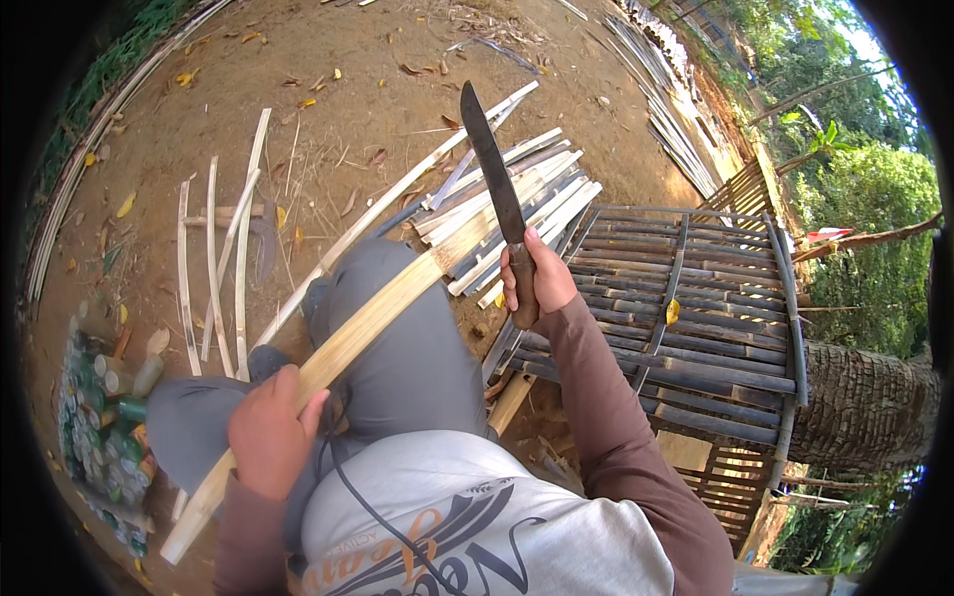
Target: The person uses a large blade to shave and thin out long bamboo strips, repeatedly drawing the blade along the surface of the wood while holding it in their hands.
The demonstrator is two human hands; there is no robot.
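Note:
My left hand (266, 429) is wrapped round a long, pale split-bamboo slat (363, 326), which lies slantwise across my grey-trousered legs. Its lower end sticks out past my hand, and its upper end reaches toward a pile of split bamboo strips (542, 164) on the ground. In my right hand (542, 273) is a machete (494, 164), gripped by its brown wooden handle. The dark blade points up and away, tilted slightly left, above the bamboo pile. Where the slat's far end meets the pile is hard to make out.
A bamboo-slat bench (686, 298) stands close on the right beside a tree trunk (865, 407). Several thin strips (241, 268) lie on the bare soil (328, 60) to the left, near a heap of bottles (104, 427). More bamboo (676, 129) lies at the far right.

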